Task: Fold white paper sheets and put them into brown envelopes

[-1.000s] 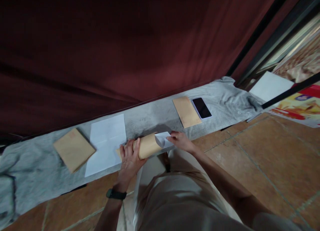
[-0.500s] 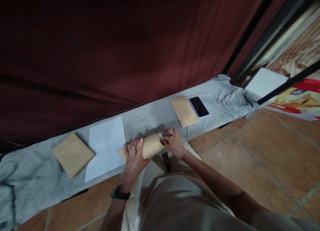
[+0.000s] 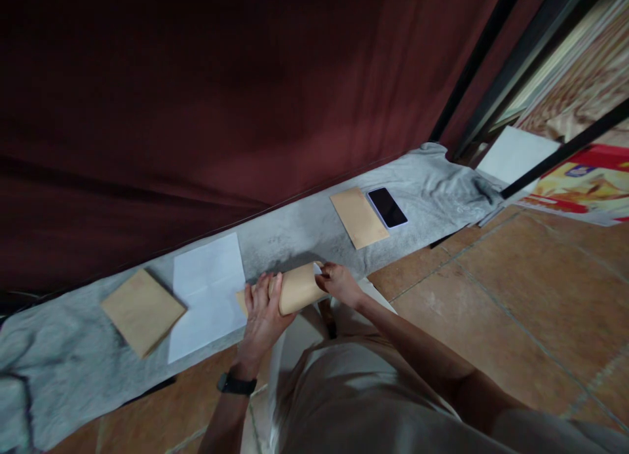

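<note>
1. Two forearms reached forward: the left ran nearly straight out, with a dark wristwatch [image 3: 236, 383] on it, while the right slanted in from the right side.
2. The left hand [image 3: 265, 316] lay palm down, its fingers slightly parted and bent over the left part of a brown paper envelope [image 3: 299, 288], holding it.
3. The right hand [image 3: 341, 285] had its fingers curled closely at the envelope's mouth; whether they pinched the white paper [image 3: 317, 268] showing there, I could not tell.
4. The envelope was at the near edge of the tabletop [image 3: 295, 231], its long axis running left to right, with the open end rightward and slightly farther from the body.
5. Its smooth, matte paper bulged into a rounded, tube-like shape.
6. Soft, mottled grey cloth [image 3: 59, 369] covered the tabletop; a flat, creased white sheet [image 3: 209, 297] lay left of the envelope.
</note>
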Motion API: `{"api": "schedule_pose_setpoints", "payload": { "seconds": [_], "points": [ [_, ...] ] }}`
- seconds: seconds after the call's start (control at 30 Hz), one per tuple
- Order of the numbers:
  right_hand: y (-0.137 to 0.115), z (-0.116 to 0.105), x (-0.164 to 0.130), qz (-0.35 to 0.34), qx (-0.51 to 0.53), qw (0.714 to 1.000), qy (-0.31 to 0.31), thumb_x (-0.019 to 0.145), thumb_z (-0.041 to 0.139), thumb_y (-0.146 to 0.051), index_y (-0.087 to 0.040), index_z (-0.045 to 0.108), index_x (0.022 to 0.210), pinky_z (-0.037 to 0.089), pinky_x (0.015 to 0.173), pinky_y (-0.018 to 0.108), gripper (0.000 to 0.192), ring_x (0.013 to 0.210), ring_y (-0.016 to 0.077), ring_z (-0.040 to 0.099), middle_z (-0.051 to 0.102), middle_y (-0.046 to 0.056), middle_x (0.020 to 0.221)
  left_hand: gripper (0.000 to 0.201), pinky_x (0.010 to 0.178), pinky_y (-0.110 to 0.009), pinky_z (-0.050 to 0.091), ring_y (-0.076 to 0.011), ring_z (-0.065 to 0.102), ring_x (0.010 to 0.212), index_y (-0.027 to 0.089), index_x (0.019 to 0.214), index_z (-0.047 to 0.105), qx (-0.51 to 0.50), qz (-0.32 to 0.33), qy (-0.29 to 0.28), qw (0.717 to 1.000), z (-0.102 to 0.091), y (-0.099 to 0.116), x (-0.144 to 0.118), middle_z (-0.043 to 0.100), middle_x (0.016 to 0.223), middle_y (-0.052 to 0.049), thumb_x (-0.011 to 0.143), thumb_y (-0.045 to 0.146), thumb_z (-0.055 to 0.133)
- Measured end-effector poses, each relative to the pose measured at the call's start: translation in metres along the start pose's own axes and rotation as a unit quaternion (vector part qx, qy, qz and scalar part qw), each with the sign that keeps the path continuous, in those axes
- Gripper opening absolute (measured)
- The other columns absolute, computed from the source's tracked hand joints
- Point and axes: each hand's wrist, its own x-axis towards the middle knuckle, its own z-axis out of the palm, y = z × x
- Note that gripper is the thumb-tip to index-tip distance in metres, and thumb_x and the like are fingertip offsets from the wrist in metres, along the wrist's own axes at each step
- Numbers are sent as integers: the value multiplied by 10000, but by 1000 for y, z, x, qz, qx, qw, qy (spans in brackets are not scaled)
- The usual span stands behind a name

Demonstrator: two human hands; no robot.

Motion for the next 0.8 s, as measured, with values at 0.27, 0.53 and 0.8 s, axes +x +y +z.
{"api": "schedule_pose_setpoints", "payload": {
  "seconds": [0.27,0.53,0.8],
  "points": [
    [6,8,4,6,51,998,33,888,624,-194,-166,636,621,339,593,210,268,657,99,549,670,18,779,927,1212,-647,197,-428,343,1486,117,1573,293,-4,2,-26,1000,-7,3,7,451,1513,-279,807,352,759],
    [12,18,12,33,143,987,65,815,643,-135,-187,568,527,313,564,230,302,615,113,537,599,-8,639,960,1218,-675,148,-428,251,1533,149,1599,267,-23,0,-50,998,-6,-2,9,355,1601,-270,824,420,763],
    [22,32,30,74,257,954,132,810,602,-318,-209,456,463,326,535,230,392,579,115,481,494,-26,565,743,1199,-510,344,-311,345,1496,231,1575,339,-229,-219,94,944,1,34,-9,364,1591,-191,941,489,628]
  ]
}}
